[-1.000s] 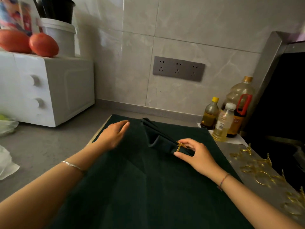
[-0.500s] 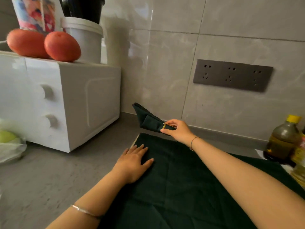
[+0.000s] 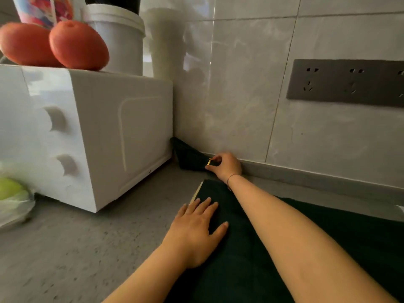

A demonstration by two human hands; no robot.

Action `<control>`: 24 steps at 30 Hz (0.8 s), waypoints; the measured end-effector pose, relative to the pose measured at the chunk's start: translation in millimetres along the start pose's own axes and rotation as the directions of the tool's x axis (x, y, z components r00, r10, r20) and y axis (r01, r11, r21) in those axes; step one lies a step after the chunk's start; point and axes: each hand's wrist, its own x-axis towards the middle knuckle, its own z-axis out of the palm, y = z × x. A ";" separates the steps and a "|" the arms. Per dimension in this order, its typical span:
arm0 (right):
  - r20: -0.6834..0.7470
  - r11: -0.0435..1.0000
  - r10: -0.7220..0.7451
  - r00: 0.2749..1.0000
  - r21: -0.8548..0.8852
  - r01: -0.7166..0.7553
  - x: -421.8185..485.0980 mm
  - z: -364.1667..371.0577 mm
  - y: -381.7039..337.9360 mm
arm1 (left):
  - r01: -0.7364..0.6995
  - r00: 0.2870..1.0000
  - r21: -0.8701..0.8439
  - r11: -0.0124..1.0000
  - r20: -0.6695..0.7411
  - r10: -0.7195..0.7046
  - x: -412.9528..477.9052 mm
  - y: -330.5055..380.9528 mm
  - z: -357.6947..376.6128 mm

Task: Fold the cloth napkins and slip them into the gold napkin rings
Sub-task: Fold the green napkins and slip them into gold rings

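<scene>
Right hand (image 3: 225, 166) reaches across to the back of the tabletop (image 3: 65, 248). Its fingers are curled and pinch the folded napkin (image 3: 190, 158) right at the gold ring (image 3: 208, 162). The ring is on the napkin, at the end nearest the hand. The napkin sits low in the corner, against the base of the wall (image 3: 240, 106) and just beside the microwave (image 3: 87, 132). Can't tell whether it fully rests on the tabletop.

Left hand (image 3: 196, 228) lies flat, palm down, fingers straight and slightly spread. It presses on the far left corner of the dark green cloth (image 3: 240, 270) spread on the tabletop and grips nothing.

Two orange-red fruits (image 3: 78, 45) and a white tub (image 3: 118, 38) are on top of the microwave. A grey socket strip (image 3: 345, 83) is on the wall at right.
</scene>
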 end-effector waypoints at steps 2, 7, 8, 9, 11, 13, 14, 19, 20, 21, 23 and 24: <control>0.018 1.000 -0.008 1.000 0.024 0.008 -1.1 -0.5 2.6 | 0.009 1.000 0.000 1.000 -0.004 -0.009 0.9 -3.4 1.5; 0.070 0.991 -0.068 0.995 0.119 0.059 -28.8 -41.8 13.6 | 0.023 1.000 -0.006 1.000 0.006 -0.023 4.3 -11.8 3.9; 0.096 0.989 -0.081 0.992 0.131 0.069 -42.0 -57.9 17.1 | 0.021 1.000 -0.009 1.000 0.010 -0.021 4.6 -12.2 3.8; 0.125 0.988 -0.092 0.988 0.133 0.076 -57.1 -73.5 22.0 | 0.021 1.000 -0.011 1.000 0.013 -0.021 5.1 -13.0 3.6; 0.174 0.991 -0.101 0.980 0.100 0.085 -94.8 -106.1 34.0 | 0.013 1.000 -0.025 1.000 0.012 -0.013 6.1 -12.4 2.4; 0.236 0.998 -0.065 0.970 0.041 0.056 -138.0 -135.8 47.7 | 0.001 1.000 -0.022 1.000 -0.018 -0.002 5.5 -12.7 0.2; 0.264 0.999 -0.033 0.964 0.005 0.033 -162.4 -153.6 54.0 | -0.016 0.999 -0.006 1.000 -0.040 0.016 4.2 -10.2 -2.5; 0.362 0.993 0.086 0.928 -0.104 -0.051 -274.6 -220.9 75.6 | -0.067 0.997 0.080 0.995 0.032 0.065 -11.4 9.0 -16.5; 0.381 0.990 0.110 0.918 -0.124 -0.067 -298.8 -236.4 76.7 | -0.075 0.994 0.069 0.995 0.083 0.070 -25.7 23.5 -15.8; 0.394 0.988 0.125 0.911 -0.136 -0.077 -318.6 -248.4 77.9 | -0.092 0.989 0.051 0.994 0.117 0.086 -39.6 37.3 -13.6; 0.421 0.984 0.152 0.894 -0.146 -0.098 -356.3 -269.7 75.2 | -0.165 0.969 0.001 0.986 0.188 0.162 -73.2 65.4 -9.3; 0.451 0.984 0.150 0.880 -0.152 -0.090 -372.8 -277.4 71.5 | -0.211 0.954 -0.026 0.977 0.211 0.211 -90.7 76.7 -6.8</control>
